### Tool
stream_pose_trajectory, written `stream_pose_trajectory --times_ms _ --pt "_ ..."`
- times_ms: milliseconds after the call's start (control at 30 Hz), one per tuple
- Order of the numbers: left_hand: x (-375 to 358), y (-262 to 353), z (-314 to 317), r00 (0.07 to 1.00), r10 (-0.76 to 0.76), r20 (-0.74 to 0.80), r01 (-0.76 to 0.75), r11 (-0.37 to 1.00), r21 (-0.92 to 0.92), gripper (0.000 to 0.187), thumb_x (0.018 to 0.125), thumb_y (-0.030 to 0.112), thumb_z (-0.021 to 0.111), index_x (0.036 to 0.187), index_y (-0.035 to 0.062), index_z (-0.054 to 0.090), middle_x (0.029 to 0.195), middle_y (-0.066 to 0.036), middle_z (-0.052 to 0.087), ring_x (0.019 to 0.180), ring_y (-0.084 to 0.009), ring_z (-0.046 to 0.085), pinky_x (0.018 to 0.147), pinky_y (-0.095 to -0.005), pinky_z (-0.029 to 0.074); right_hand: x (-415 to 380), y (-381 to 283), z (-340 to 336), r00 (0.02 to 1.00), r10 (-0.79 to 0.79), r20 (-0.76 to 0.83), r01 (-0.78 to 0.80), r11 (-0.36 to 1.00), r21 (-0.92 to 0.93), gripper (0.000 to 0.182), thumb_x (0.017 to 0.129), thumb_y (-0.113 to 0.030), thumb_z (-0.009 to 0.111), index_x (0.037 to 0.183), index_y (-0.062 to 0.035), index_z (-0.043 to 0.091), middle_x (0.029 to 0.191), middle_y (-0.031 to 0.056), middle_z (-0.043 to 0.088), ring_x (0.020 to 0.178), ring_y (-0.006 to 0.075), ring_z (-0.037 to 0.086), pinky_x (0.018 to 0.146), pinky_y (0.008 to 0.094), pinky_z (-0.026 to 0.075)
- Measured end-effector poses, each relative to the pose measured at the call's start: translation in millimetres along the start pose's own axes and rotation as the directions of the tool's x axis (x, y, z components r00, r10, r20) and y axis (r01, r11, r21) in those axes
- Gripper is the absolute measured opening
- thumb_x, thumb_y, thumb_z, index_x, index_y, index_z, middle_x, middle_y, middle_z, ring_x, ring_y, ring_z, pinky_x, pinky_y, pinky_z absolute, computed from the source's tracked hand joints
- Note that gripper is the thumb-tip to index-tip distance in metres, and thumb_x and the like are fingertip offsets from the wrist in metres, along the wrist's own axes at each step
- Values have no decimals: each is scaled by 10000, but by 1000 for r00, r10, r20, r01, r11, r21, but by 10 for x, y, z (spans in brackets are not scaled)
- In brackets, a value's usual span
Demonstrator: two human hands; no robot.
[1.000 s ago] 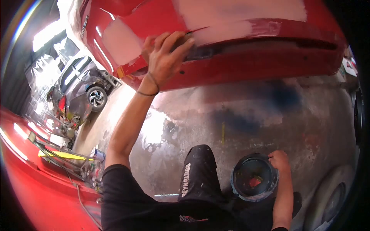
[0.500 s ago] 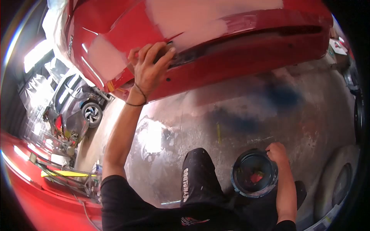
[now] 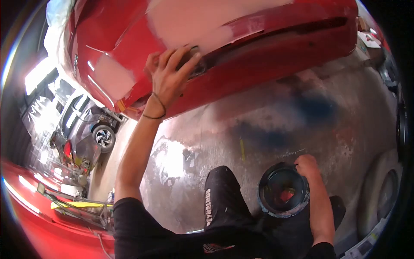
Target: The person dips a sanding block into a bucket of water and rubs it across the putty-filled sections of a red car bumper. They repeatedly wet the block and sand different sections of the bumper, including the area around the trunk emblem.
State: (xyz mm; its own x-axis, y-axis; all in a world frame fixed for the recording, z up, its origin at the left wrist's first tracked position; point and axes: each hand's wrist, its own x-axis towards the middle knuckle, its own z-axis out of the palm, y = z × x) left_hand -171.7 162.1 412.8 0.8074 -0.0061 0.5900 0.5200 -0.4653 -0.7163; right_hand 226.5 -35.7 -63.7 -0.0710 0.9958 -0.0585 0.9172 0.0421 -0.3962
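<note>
One dark bucket (image 3: 282,213), red piece (image 3: 286,195) inside, in right grip (image 3: 306,165).

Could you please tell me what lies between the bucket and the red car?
In the head view, floor with dark bluish patches lies between the bucket and red car.

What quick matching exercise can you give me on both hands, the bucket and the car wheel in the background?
Things:
1. left hand
2. bucket
3. car wheel
4. right hand

Places and states:
A. silver-spoked, at the left of the view
B. closed at the bucket's rim
C. up at the red car body
D. dark inside, with a red item in it

Pairs: 1-C, 2-D, 3-A, 4-B
</note>
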Motion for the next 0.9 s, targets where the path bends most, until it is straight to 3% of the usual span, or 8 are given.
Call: stream_pose_trajectory --times_ms 100,267,300,367,433,567,800,900 --pt "149 79 161 999 41 -24 -41 999 3 510 895 168 826 1388 295 785 1459 0 677 1358 -249 598 1168 -554 336 -8 -16 61 999 33 -18 -34 999 -27 270 816 -108 767 1053 -143 892 1091 154 828 1091 378 774 990 491 618" --pt "1614 757 593 989 104 -103 -111 992 -67 506 903 190 824 1391 318 781 1447 0 678 1359 -247 595 1146 -543 345 10 -37 -82 999 49 21 -49 999 2 267 821 -108 776 1056 -154 894 1098 154 828 1091 370 777 993 489 619" --pt "1800 881 577 983 110 -147 -118 992 -48 493 910 160 765 1394 247 736 1412 -45 660 1325 -273 598 1145 -572 368 -8 -47 -57 998 64 20 -65 997 48 267 823 -109 781 1059 -158 894 1099 153 829 1096 365 778 997 490 619" --pt "1799 926 589 974 114 -197 -123 992 -32 483 916 130 705 1396 177 690 1377 -89 642 1292 -300 600 1143 -601 391 -40 -42 -104 999 43 15 -44 998 33 264 826 -114 784 1061 -162 894 1101 151 829 1101 362 778 999 493 618" --pt "1398 690 518 994 11 -105 -22 995 -99 484 906 201 825 1372 326 788 1435 6 679 1345 -246 603 1139 -535 347 -53 -47 -142 1000 24 -10 -24 999 37 262 829 -119 787 1063 -166 894 1104 150 830 1107 359 778 1001 497 617" --pt "431 248 260 992 -35 -123 30 999 -44 471 888 212 853 1346 312 799 1421 5 693 1329 -253 614 1132 -513 349 -75 -31 -189 999 48 11 -48 994 101 250 830 -152 811 1066 -163 894 1117 146 830 1113 358 778 1006 495 616" --pt "1745 953 720 988 33 -148 -58 984 -169 489 889 130 828 1344 307 796 1414 -25 685 1297 -291 635 1125 -528 358 -63 -92 -254 998 29 58 -31 999 25 263 848 -153 842 1104 -178 896 1133 134 833 1130 355 775 1006 485 612" --pt "2127 1223 691 996 37 -79 -48 988 -146 501 911 156 720 1410 188 697 1388 -87 658 1318 -308 601 1154 -596 391 -52 -85 -234 995 84 55 -89 991 102 269 847 -151 852 1111 -187 897 1137 123 835 1135 351 775 1015 485 607"
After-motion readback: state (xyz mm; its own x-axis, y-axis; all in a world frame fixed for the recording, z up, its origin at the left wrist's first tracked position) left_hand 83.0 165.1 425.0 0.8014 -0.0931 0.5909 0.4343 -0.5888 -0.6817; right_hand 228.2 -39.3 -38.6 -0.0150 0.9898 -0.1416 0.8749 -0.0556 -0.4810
